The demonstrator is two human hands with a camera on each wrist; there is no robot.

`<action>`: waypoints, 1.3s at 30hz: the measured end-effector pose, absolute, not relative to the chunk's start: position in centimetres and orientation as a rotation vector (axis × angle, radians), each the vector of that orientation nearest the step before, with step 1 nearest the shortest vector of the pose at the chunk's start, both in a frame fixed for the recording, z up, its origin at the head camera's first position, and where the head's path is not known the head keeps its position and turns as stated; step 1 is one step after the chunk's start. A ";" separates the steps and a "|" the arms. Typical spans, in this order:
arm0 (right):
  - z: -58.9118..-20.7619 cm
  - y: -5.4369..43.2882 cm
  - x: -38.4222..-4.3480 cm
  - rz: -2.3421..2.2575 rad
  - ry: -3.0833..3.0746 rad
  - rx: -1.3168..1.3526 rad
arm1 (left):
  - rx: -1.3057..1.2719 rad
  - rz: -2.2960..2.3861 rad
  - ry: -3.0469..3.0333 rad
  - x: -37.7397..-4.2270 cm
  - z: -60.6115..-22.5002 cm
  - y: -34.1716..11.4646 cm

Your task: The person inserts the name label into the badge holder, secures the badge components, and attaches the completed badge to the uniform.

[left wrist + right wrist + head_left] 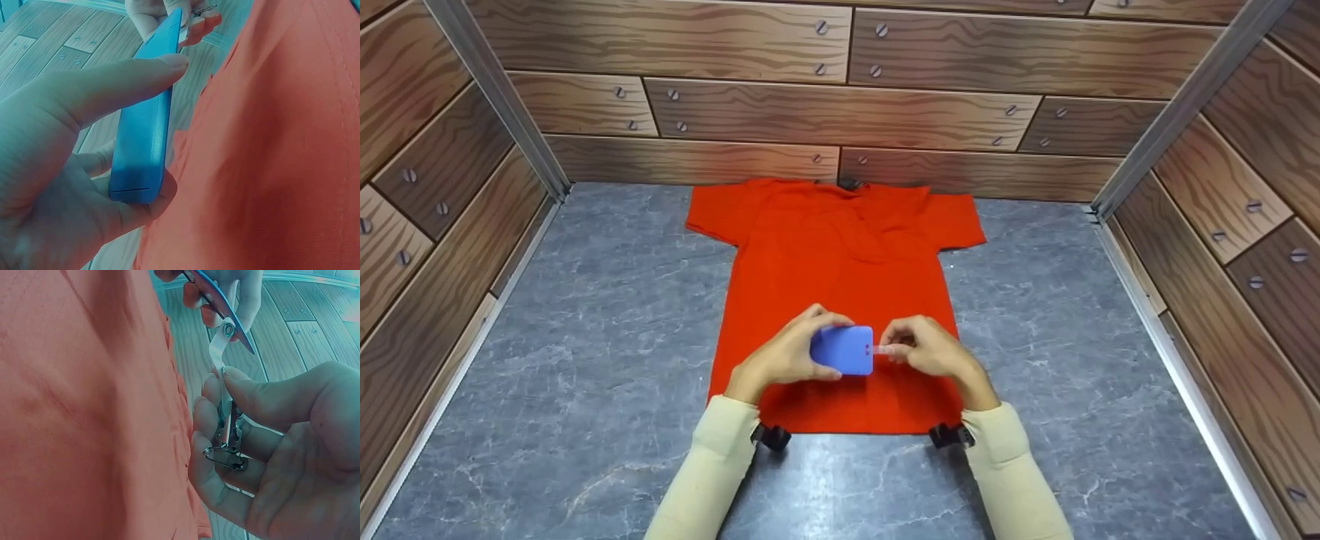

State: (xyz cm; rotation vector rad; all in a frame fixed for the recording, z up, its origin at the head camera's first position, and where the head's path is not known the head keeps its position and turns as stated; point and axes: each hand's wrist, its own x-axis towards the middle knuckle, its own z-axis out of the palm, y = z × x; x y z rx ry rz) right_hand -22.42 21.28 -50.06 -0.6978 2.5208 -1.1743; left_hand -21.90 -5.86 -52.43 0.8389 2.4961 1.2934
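My left hand [789,351] grips a blue badge holder [844,351] by its edges, thumb on the near side and fingers on the far side. From its right end runs a short clear strap [217,354], joined there by a snap button. My right hand [931,349] pinches this strap between thumb and fingers. A metal clip [229,430] with a safety pin [225,458] hangs at the strap's lower end, against the curled fingers. Both hands are above a red T-shirt [825,262], spread flat with its collar away from me.
The shirt lies on a grey marbled surface [607,315]. Wood-patterned walls [750,112] stand at the back and on both sides, with metal strips along the corners. A small dark object [849,184] sits by the shirt's collar at the back wall.
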 end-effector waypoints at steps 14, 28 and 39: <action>-50.2 21.7 -22.6 -1.191 2.466 -0.768 | 0.835 1.286 2.485 -21.9 -52.5 -5.8; -50.3 21.5 -22.5 -1.186 2.447 -0.792 | 0.836 1.277 2.482 -21.8 -52.3 -5.8; -49.5 20.9 -21.9 -1.226 2.410 -0.750 | 0.834 1.265 2.473 -21.9 -52.5 -5.9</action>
